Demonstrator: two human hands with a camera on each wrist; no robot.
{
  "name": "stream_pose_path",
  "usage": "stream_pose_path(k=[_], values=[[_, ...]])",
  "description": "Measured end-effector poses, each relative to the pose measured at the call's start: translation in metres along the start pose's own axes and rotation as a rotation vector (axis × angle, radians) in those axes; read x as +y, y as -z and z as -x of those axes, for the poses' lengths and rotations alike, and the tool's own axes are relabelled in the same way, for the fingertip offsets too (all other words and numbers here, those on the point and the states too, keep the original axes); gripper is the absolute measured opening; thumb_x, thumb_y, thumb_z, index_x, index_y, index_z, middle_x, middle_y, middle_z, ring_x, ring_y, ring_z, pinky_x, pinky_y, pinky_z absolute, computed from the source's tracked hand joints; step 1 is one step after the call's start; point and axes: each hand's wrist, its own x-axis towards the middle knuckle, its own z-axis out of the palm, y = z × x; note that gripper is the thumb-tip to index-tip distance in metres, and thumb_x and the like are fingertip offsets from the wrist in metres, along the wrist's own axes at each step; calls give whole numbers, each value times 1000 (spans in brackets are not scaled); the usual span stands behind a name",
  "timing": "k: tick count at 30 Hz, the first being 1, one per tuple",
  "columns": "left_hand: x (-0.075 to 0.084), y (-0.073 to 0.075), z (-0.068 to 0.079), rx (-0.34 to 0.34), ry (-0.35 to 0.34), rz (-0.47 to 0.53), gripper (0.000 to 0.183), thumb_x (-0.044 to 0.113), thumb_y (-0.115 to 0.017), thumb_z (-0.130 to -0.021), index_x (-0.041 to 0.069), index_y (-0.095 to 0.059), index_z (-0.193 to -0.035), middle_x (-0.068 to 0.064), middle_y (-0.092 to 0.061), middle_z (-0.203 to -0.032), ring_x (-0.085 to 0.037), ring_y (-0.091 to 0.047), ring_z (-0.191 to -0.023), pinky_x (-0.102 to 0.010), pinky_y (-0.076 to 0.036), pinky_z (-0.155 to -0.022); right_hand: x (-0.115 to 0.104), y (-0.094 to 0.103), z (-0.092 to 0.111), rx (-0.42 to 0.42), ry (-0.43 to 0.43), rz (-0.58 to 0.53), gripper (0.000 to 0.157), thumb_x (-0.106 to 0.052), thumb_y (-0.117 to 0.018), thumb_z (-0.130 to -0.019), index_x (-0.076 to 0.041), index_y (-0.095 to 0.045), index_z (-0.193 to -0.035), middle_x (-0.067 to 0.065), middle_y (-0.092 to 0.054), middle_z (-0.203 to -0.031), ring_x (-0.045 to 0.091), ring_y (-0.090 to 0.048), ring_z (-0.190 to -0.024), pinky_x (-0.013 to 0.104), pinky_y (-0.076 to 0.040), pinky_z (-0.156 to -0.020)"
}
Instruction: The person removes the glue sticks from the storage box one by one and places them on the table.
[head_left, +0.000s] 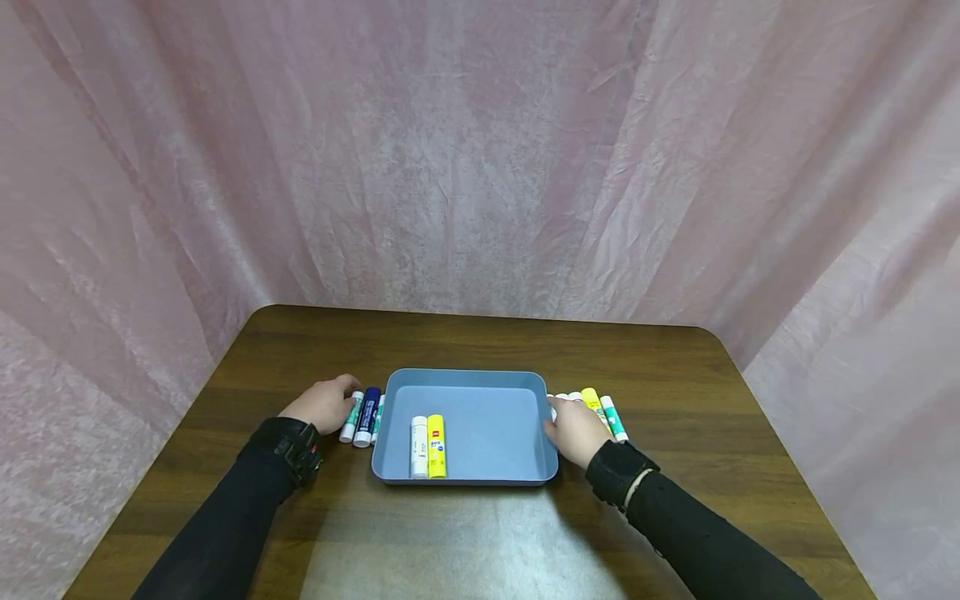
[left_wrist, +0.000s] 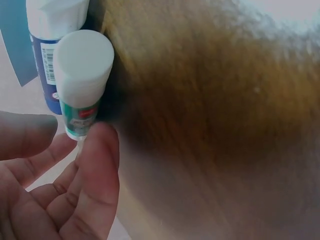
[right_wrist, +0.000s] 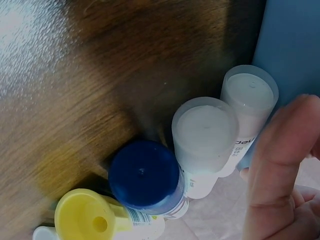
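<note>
Left of the tray, my left hand [head_left: 324, 406] is at a green glue stick with a white cap [left_wrist: 85, 70]; its thumb and a fingertip are close around the stick's far end. A dark blue glue stick [head_left: 367, 417] lies beside it, then another green one [head_left: 378, 419] against the tray. My right hand [head_left: 576, 431] is at the tray's right edge, fingers bent beside a white glue stick with a clear cap [right_wrist: 245, 107]. Next to that lie another clear-capped stick [right_wrist: 205, 132], a blue-capped one [right_wrist: 145, 175] and a yellow one [right_wrist: 80, 215].
A blue-grey tray [head_left: 495, 433] sits mid-table, holding a white glue stick [head_left: 419, 447] and a yellow glue stick [head_left: 437, 447] side by side at its left. A green glue stick [head_left: 613, 418] is outermost on the right. The wooden table [head_left: 465, 542] meets a pink curtain [head_left: 480, 167] behind.
</note>
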Motion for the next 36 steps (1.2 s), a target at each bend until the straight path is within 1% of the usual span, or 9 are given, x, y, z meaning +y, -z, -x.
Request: stream_pose_path(k=[6, 10, 16, 21, 23, 25, 27, 29, 36], values=[[3, 5, 2, 37, -18, -14, 42, 21, -45, -108, 2, -48, -145, -28, -57, -142, -46, -55, -130, -61, -44, -105, 0, 0, 0, 8, -1, 12, 44, -11, -70, -94, 7, -62, -134, 9, -70, -80, 14, -57, -59, 26, -45, -54], [10, 8, 5, 80, -42, -22, 42, 19, -46, -107, 0, -47, -145, -29, -57, -142, -46, -54, -131, -60, -44, -105, 1, 0, 0, 8, 2, 17, 44, -11, -70, -94, 7, -62, -133, 10, -71, -81, 15, -58, -60, 27, -46, -55], [30, 11, 13, 116, -92, 3, 43, 20, -46, -108, 3, -48, -147, -26, -57, -143, -41, -59, -126, -57, -48, -102, 0, -1, 0, 4, 1, 11, 45, -12, -71, -94, 6, -62, -134, 12, -73, -87, 15, -58, -62, 27, -47, -56], [50, 14, 21, 138, -139, 12, 42, 21, -47, -108, 4, -49, -146, -23, -57, -144, -39, -57, -130, -57, -47, -104, 0, -1, 0, 2, -3, 10, 46, -12, -71, -94, 6, -61, -135, 10, -72, -83, 15, -58, -61, 26, -47, -55], [58, 15, 24, 132, -153, 17, 41, 21, -47, -108, 4, -50, -146, -21, -59, -142, -36, -60, -125, -54, -49, -101, 0, -1, 0, 4, -4, 10, 45, -12, -71, -94, 6, -61, -135, 9, -70, -81, 15, -57, -60, 26, -46, -55], [64, 15, 26, 119, -164, 21, 41, 21, -47, -108, 5, -49, -146, -19, -63, -135, -31, -64, -112, -48, -52, -92, -1, -1, 0, 6, -5, 12, 45, -11, -71, -94, 6, -62, -134, 8, -69, -78, 15, -57, -60, 26, -45, -54], [70, 15, 27, 103, -174, 23, 41, 20, -47, -108, 5, -49, -146, -15, -65, -126, -25, -63, -98, -41, -52, -83, -1, -1, 0, 9, -6, 17, 45, -11, -71, -94, 6, -62, -134, 7, -68, -76, 15, -56, -59, 26, -44, -53], [75, 13, 27, 85, -184, 20, 41, 20, -48, -108, 6, -50, -146, -13, -66, -121, -22, -61, -92, -38, -50, -77, -1, -2, 1, 11, -6, 21, 45, -11, -71, -94, 6, -62, -134, 7, -67, -74, 15, -56, -59, 26, -44, -53], [89, 3, 30, 37, -182, -6, 40, 22, -53, -106, 6, -54, -144, -16, -66, -132, -22, -63, -105, -42, -54, -87, -1, -1, 1, 1, -8, 10, 45, -11, -71, -94, 6, -61, -135, 6, -67, -74, 15, -56, -57, 25, -43, -52]])
